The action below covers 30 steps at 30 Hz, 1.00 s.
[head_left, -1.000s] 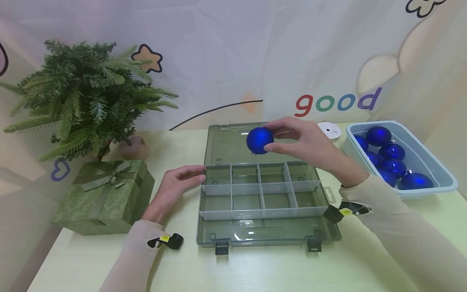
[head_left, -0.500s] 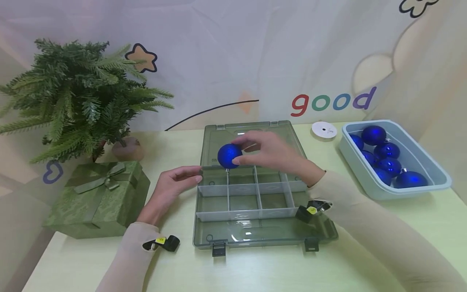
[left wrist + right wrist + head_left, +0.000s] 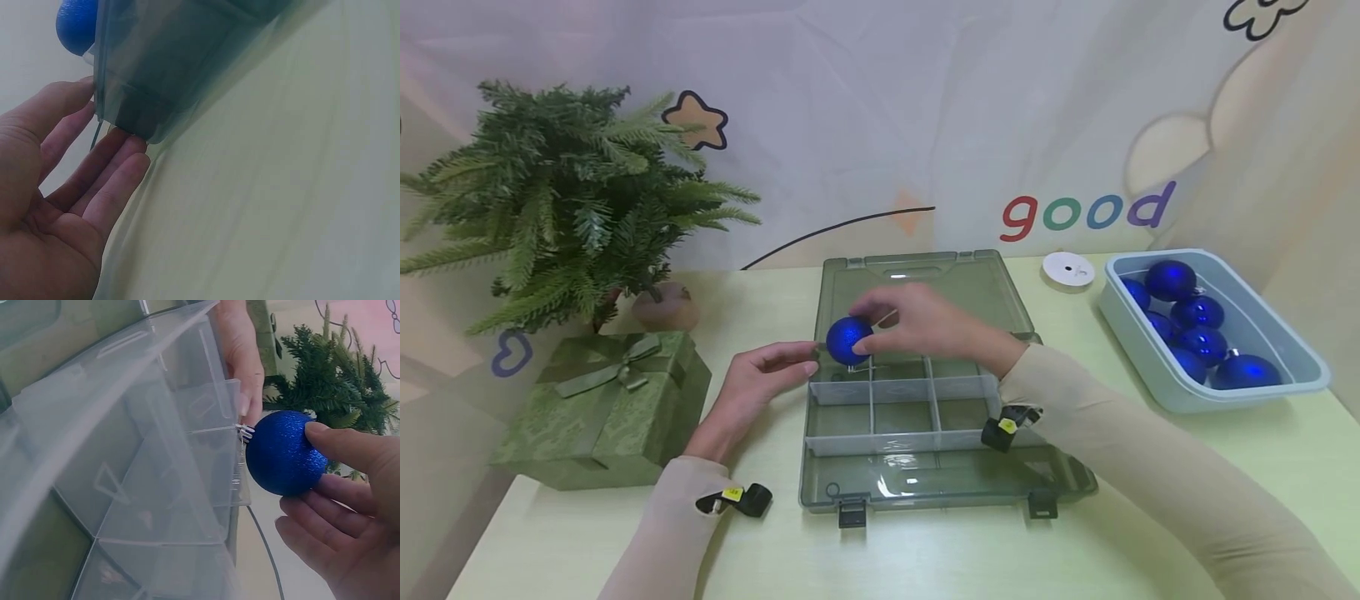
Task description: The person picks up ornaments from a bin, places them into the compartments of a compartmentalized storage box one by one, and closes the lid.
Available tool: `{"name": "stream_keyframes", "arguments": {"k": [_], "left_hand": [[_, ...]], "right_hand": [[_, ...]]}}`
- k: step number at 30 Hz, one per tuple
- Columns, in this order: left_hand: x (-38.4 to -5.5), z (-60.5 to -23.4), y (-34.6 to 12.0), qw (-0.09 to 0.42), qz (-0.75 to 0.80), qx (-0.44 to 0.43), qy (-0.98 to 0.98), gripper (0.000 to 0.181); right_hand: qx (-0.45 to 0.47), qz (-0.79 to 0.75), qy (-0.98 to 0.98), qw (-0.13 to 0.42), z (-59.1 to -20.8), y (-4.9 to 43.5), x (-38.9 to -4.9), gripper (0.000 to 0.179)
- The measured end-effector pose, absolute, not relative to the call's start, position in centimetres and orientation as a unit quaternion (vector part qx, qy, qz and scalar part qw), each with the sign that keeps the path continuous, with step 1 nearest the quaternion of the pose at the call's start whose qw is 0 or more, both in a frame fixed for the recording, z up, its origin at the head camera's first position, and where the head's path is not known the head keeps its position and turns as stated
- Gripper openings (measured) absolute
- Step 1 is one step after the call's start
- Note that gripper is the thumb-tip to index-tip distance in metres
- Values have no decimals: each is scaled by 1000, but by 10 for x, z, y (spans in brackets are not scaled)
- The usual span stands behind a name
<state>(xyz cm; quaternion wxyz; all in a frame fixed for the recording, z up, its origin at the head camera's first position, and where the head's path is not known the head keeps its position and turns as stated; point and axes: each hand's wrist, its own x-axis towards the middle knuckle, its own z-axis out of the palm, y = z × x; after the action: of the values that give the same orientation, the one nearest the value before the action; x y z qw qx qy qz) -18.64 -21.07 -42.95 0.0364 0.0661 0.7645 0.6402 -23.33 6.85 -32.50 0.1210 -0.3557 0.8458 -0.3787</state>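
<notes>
A glittery blue Christmas bauble (image 3: 849, 341) is pinched between the thumb and fingers of my right hand (image 3: 917, 325). It hangs just over the back left compartment of the green-tinted divider box (image 3: 951, 498), its silver cap pointing down. In the right wrist view the bauble (image 3: 286, 453) is beside the clear dividers (image 3: 181, 450). My left hand (image 3: 758, 387) touches the box's left side near the hinge corner. Its fingers are fairly straight; in the left wrist view the left hand's (image 3: 69, 181) fingertips meet the box corner (image 3: 140, 122). The box lid (image 3: 925, 283) lies folded back behind.
At right, a light blue tub (image 3: 1150, 375) holds several blue baubles (image 3: 1245, 372). A white ribbon spool (image 3: 1068, 270) lies behind the box. A green gift box (image 3: 602, 408) and a small artificial Christmas tree (image 3: 572, 200) stand at left.
My right hand has carried the bauble left and down, from above the lid to the back left compartment. The left hand has kept its place at the box's side.
</notes>
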Motion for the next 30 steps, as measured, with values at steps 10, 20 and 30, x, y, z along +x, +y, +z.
{"name": "stream_keyframes", "arguments": {"k": [10,20,30], "left_hand": [[-185,-431,-210,39,645,62,761,39],[-186,-431,-211,35,646,62,760,39],[-186,-431,-212,37,640,64,765,40]], "right_hand": [[-376,-339,853,122,-332,63,-232,45],[-413,-268,863,116,-337,50,-232,47],[-433,-221,868,101,-345,45,-229,47]]}}
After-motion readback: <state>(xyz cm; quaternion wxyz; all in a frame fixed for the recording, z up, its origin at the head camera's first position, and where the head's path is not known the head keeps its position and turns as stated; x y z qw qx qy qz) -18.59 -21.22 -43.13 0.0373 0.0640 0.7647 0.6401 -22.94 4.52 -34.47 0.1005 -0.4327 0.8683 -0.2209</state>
